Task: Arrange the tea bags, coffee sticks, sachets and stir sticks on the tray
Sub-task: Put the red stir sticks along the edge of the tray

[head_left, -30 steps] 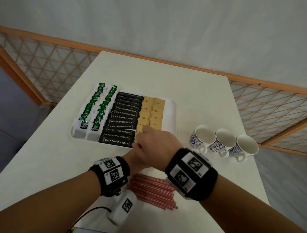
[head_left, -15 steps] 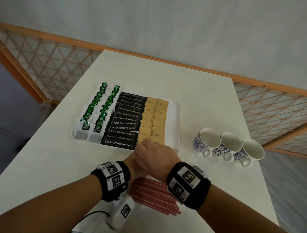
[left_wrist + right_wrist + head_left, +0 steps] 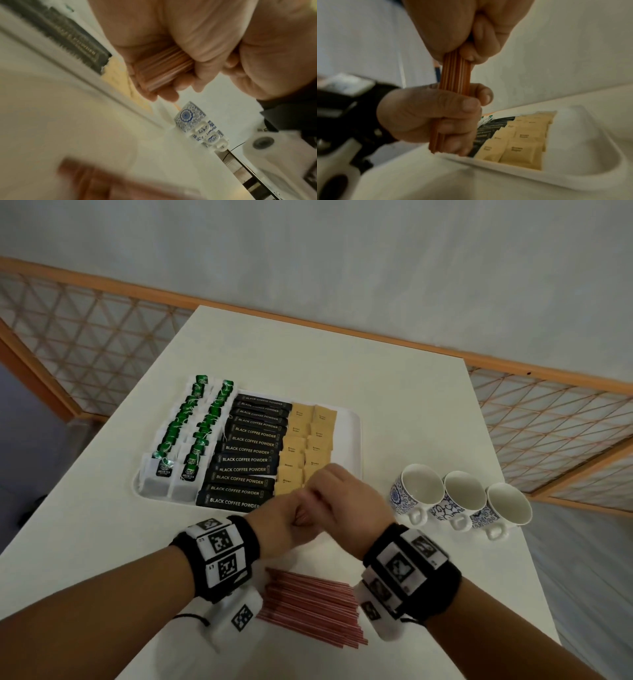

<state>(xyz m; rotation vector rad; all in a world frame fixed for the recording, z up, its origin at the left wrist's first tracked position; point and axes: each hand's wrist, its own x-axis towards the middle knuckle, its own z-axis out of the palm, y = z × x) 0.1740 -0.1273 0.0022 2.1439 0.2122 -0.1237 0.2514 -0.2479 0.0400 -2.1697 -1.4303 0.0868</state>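
Gripping one bundle of stir sticks [image 3: 453,75] with both hands at the tray's near edge.
The desk [image 3: 394,405] is carrying the tray [image 3: 349,433] of tea bags [image 3: 178,433], coffee sticks [image 3: 246,460] and sachets [image 3: 308,436]; the left hand [image 3: 281,525] and right hand [image 3: 346,508] are each clenching the upright bundle, more stir sticks [image 3: 308,601] lying nearer.

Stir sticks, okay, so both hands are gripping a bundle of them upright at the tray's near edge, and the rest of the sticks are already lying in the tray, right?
Not quite. The head view shows the remaining stir sticks lying on the table, nearer the person than the tray. The rest holds: left hand and right hand grip an upright bundle.
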